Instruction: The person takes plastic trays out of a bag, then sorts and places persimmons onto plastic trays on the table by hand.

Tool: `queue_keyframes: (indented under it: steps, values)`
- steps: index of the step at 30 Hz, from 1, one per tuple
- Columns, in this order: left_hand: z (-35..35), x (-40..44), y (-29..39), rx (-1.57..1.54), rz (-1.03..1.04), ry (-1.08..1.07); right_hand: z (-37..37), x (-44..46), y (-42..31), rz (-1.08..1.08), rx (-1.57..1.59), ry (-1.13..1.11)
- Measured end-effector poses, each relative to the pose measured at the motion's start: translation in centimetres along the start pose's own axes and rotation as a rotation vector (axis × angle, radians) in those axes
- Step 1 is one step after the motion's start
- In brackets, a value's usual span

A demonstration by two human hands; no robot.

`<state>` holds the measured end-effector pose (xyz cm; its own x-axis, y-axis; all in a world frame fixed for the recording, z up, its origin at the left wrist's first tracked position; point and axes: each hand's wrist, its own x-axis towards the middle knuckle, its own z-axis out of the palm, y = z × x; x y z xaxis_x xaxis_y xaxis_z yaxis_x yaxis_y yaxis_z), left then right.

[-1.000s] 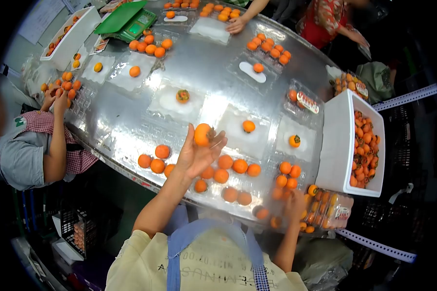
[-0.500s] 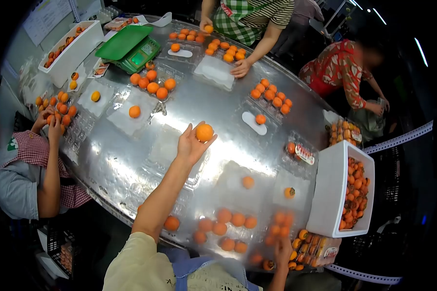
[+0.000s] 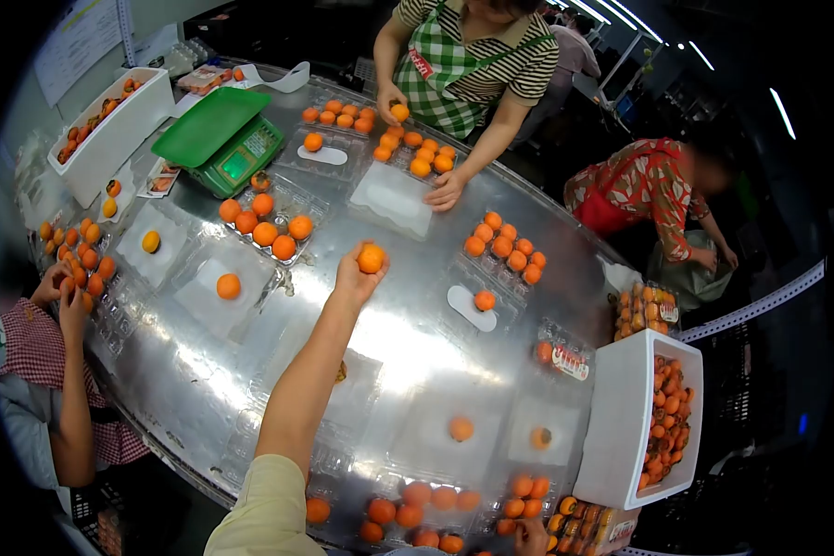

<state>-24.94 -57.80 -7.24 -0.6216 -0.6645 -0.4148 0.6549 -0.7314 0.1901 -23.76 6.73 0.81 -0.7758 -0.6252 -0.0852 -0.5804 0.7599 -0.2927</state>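
My left arm reaches across the metal table. In my left hand is an orange persimmon, with the fingers around its side. Below, beside my forearm, another persimmon shows partly on a pale sheet. My right hand is at the bottom edge, right beside a group of persimmons; its fingers are mostly hidden. Close to it stands a clear pack of persimmons. More persimmons sit in clear trays in front of me, blurred.
A white foam box of persimmons stands at right, another foam box at far left. A green scale is at back left. Across the table a co-worker in a checked apron holds a persimmon; another co-worker works at left.
The view has tilted upward, so the table appears lower. My left hand has moved farther across the table with the persimmon, its fingers less spread. My right hand remains by the same persimmons.
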Motion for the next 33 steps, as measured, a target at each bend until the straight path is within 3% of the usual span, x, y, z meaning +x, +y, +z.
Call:
queue_keyframes:
  steps: [5,8,19,24,27,33]
  values:
    - [0.0,2.0,0.5,-0.078,0.017,-0.054,0.5,-0.3,1.1,0.026,-0.076,-0.080]
    - [0.2,2.1,1.0,-0.085,0.042,-0.073,-0.5,0.7,-0.7,-0.119,-0.016,-0.020]
    - [-1.9,2.8,1.7,-0.121,0.031,-0.188,-0.1,0.9,-2.0,0.039,0.016,-0.131]
    - [-3.6,4.7,1.8,0.155,0.098,-0.265,0.8,0.5,0.5,0.037,-0.024,-0.239]
    - [-2.7,3.8,1.4,0.147,0.074,-0.214,0.6,1.6,-1.9,0.042,0.100,-0.084]
    - [-2.2,4.2,1.7,0.071,0.055,-0.164,0.9,0.9,-1.4,0.098,0.069,-0.054]
